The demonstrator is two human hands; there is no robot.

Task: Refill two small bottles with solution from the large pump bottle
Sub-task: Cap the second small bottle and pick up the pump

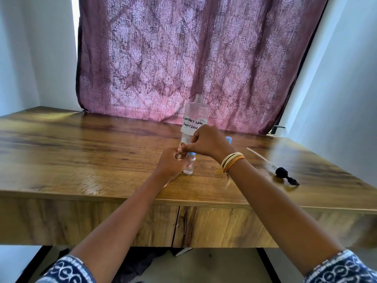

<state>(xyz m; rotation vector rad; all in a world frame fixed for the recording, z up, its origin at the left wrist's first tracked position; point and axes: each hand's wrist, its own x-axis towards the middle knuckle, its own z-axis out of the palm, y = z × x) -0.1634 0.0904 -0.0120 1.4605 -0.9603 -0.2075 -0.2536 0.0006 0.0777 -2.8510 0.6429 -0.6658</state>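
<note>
Both hands meet at the small bottle (189, 164) standing on the table (81, 152) just before the big bottle (194, 119): left hand (171, 163) wraps its body, right hand (208, 142) pinches the blue cap (191, 153). Light, slick plastic, probably tippy; hold low.

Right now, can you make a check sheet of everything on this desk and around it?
Surface: wooden desk, bare at left.
Job's things: large bottle, neck open; small bottle upright; second small bottle mostly hidden.
Clutter: pump head with tube, lying at right.
Hands: left hand grips the small bottle; right hand pinches at its top.
Cables: nothing seen.
Surroundings: purple curtain, pale walls.
</note>
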